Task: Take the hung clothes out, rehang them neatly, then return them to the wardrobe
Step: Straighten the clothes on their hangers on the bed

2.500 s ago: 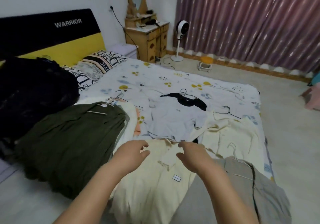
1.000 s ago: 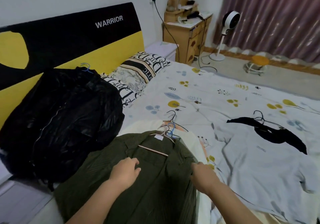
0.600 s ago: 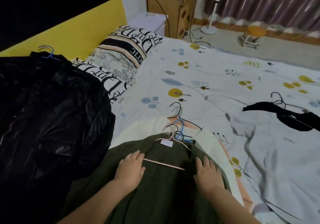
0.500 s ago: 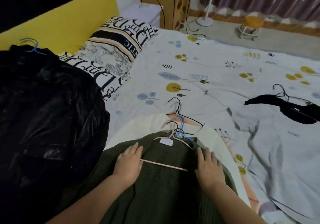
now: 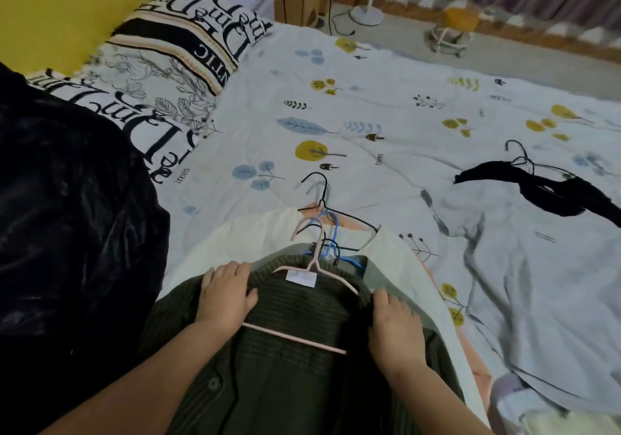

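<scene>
left hand (image 5: 225, 291): fingers spread flat, pressing the green shirt's left shoulder
right hand (image 5: 395, 322): flat, fingers straight, resting on the right shoulder
green shirt (image 5: 289, 374): at 6 o'clock on the bed (image 5: 386, 111), atop a cream garment (image 5: 248, 233)
pink hanger (image 5: 314, 268): inside the collar, hook toward 12
black jacket (image 5: 67, 219): at 9 o'clock

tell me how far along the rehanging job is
Done: clothes are out, lying on the bed; the green shirt sits on its pink hanger. In hand: left hand and right hand rest on its shoulders. Left: the grey shirt lies unhung; no wardrobe in view.
</scene>
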A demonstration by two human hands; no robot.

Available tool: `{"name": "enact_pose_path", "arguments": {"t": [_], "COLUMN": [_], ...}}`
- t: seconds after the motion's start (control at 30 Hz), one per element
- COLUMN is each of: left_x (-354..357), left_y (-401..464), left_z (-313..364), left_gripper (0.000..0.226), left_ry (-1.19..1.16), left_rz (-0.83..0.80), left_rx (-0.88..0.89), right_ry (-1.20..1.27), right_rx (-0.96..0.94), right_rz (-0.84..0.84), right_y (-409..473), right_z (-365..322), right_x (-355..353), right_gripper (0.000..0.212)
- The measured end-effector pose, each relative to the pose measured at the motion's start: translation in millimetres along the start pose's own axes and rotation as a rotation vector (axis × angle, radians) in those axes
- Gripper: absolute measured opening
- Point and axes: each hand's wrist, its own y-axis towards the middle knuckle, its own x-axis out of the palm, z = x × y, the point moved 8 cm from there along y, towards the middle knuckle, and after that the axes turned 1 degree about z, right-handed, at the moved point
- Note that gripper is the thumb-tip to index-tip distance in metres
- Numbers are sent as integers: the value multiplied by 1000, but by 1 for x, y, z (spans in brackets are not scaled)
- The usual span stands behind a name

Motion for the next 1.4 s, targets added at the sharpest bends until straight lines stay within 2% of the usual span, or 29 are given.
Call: {"name": "enact_pose_path", "arguments": {"t": [0.07, 0.2, 0.33, 0.47, 0.73, 0.83, 1.07, 1.27, 1.4], "left_x": [-16, -48, -91, -140, -240, -266, -322, -360, -386], "left_y": [-10, -35, -65, -105, -213, -260, -366, -435, -463], "left_z": [-2, -7, -5, 4, 14, 17, 7, 4, -3], "left_gripper": [18, 25, 20, 30, 27, 27, 23, 20, 19], "left_ry": [-47, -79, -120, -181, -249, -273, -353, -446, -489], "left_rz": [24, 21, 59, 117, 296, 356, 484, 597, 666], "left_rx": [32, 77, 63, 31, -34, -65, -161, -172, -171], "right_ry": [56, 188, 271, 364, 404, 431, 483, 467, 454], "right_rx": [-16, -95, -144, -176, -302, -334, -404, -433, -451], "right_rz": [28, 104, 156, 232, 378, 391, 467, 549, 594], "right_y": [-13, -43, -74, -109, -210, -252, -342, -405, -442], "right_z": [-1, -6, -11, -11, -3, -1, -5, -9, -15], "right_x": [-7, -30, -67, -115, -199, -216, -248, -272, -293], "right_gripper": [39, 36, 31, 20, 21, 38, 29, 29, 20]}}
